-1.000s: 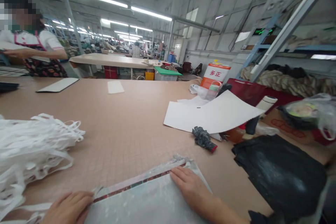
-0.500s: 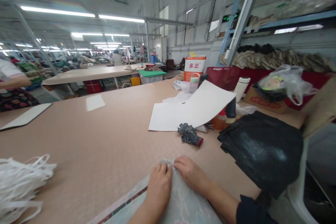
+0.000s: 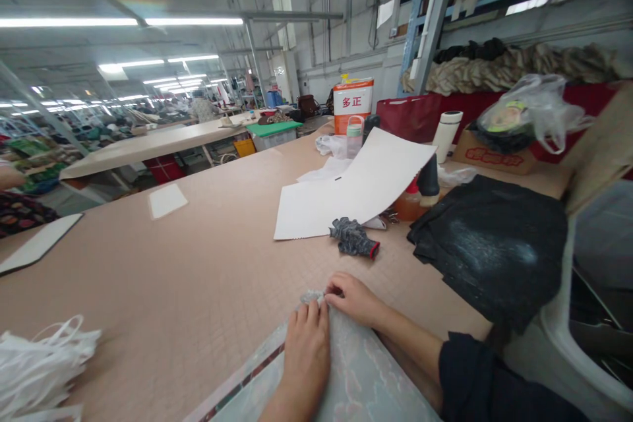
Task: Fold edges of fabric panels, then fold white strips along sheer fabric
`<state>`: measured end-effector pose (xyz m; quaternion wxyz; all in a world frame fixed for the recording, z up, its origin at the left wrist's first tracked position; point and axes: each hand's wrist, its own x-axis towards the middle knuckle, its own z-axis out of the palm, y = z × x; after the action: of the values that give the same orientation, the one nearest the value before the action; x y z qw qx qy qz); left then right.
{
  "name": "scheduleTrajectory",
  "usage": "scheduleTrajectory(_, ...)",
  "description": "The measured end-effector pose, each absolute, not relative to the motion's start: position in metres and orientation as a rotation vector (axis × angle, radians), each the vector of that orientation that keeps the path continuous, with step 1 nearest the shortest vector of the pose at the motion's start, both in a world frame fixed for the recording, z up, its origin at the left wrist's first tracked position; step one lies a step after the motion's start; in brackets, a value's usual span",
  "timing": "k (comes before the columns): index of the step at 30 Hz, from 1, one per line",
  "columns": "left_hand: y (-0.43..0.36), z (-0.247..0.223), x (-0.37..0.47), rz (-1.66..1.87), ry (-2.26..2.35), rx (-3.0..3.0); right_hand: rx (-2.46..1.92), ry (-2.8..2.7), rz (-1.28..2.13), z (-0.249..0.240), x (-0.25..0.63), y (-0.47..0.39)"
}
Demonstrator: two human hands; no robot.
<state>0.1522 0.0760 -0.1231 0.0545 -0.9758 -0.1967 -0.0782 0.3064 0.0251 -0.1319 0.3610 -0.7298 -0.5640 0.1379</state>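
A thin, pale grey-green sheet (image 3: 366,359) with a faint pinkish pattern, plastic-looking, lies at the table's near edge. Its far end is bunched into a small crumpled tip. Over this end, my left hand (image 3: 307,343) has its fingers closed together, with the fingertips at the gathered edge. From the other side my right hand (image 3: 353,297) pinches the same end between thumb and fingers, close to the left fingertips. What lies under the fingertips is hidden. A dark striped band (image 3: 242,382) runs along the sheet's left side. Beyond my hands lies a grey knitted glove (image 3: 353,237) with a red cuff.
Large white card (image 3: 316,208) lies behind the glove on the brown-covered table (image 3: 198,277). Black fabric pieces (image 3: 489,250) are stacked at right, near a white bottle (image 3: 449,135). White strips (image 3: 39,369) lie at left. Another person's arm (image 3: 10,177) shows at far left.
My view has tilted slightly down and shifted. My right hand has arched up, its thumb and fingers now forming a pinch at the sheet's end. My left hand stays on the sheet.
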Motion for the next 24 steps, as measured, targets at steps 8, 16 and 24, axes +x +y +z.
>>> scheduleTrajectory(8, 0.078, -0.124, 0.149, -0.306, -0.584, -2.981, -2.015, -1.622, 0.464, -0.117, 0.309, 0.042)
scheduleTrajectory(16, 0.082, -0.122, 0.15, -0.296, -0.59, -3.009, -2.119, -1.711, 0.599, -0.112, 0.318, 0.068)
scheduleTrajectory(24, 0.082, -0.126, 0.146, -0.37, -0.62, -3.025, -2.073, -1.664, 0.655, -0.12, 0.317, 0.061)
